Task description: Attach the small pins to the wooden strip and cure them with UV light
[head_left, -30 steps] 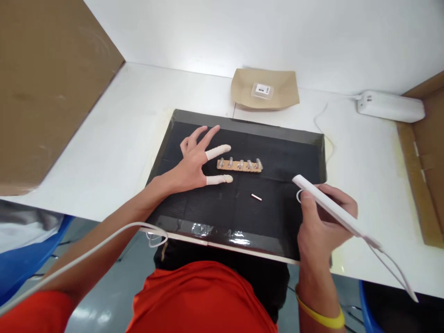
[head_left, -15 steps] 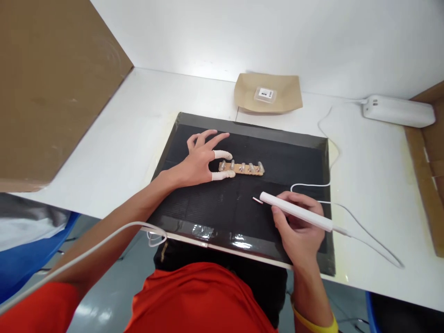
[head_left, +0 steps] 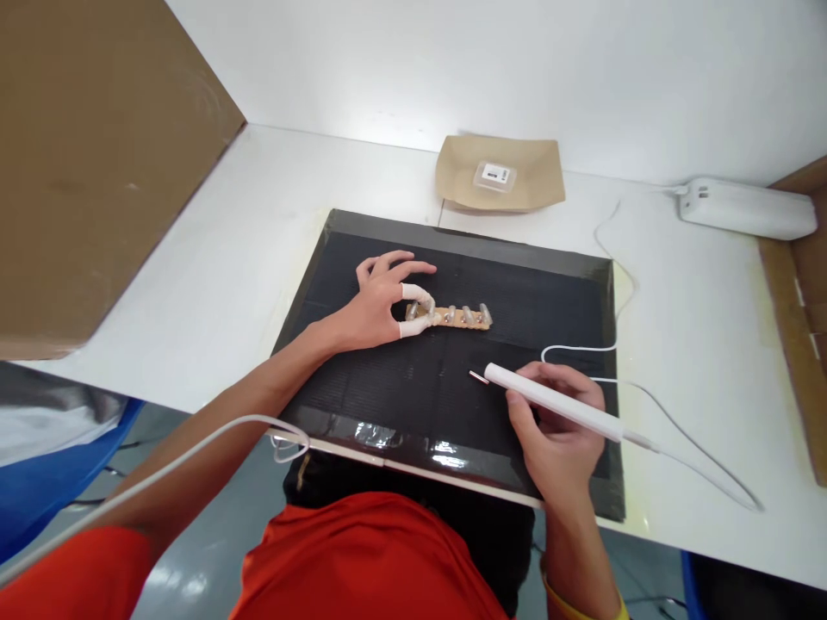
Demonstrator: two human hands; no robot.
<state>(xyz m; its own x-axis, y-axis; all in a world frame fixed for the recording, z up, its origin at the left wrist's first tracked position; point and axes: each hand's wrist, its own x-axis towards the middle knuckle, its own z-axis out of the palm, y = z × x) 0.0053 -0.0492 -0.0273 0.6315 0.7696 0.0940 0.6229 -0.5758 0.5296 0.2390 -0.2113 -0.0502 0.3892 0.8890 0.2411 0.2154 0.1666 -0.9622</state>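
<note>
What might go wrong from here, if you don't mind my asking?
The left hand, its covered thumb and forefinger curled at the tan strip, might knock the neighbouring clear pieces.

The right hand holds the white pen-like tool with its end beside the small rod, which could be nudged away.

The tool's looped cable might snag and jerk it.

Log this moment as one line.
left hand: pinching at strip | right hand: gripping tool | rod: on mat, near tool | tray: beyond mat, holding clear box
</note>
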